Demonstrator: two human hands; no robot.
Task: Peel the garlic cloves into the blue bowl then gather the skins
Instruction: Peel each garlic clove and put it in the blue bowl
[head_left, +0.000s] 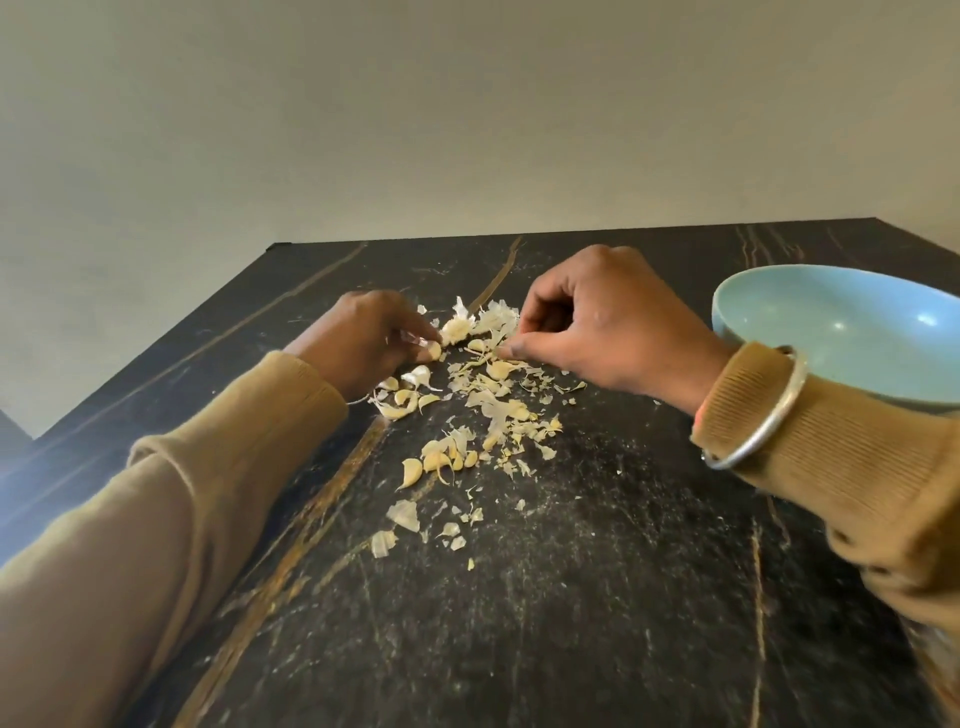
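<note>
Garlic cloves (434, 460) are seen in the head view, scattered with papery skins (498, 415) over the dark veined table (623, 597) in a loose patch between the two hands. The left hand (358, 343) is laid at the far left edge of the patch with its fingers curled, and one clove (432, 352) is pinched at their tips. Just beside that clove, a bulb remnant (456, 330) with white skin lies on the table. The right hand (602, 332) is set at the far right edge of the patch, fingers curled under and thumb tip lowered among the skins; whether anything is pinched there cannot be told. The blue bowl (841, 332) stands on the table at the right, just behind the right wrist and apart from the cloves. A silver bangle (753, 410) is worn over the tan sleeve (857, 457) on that wrist.
</note>
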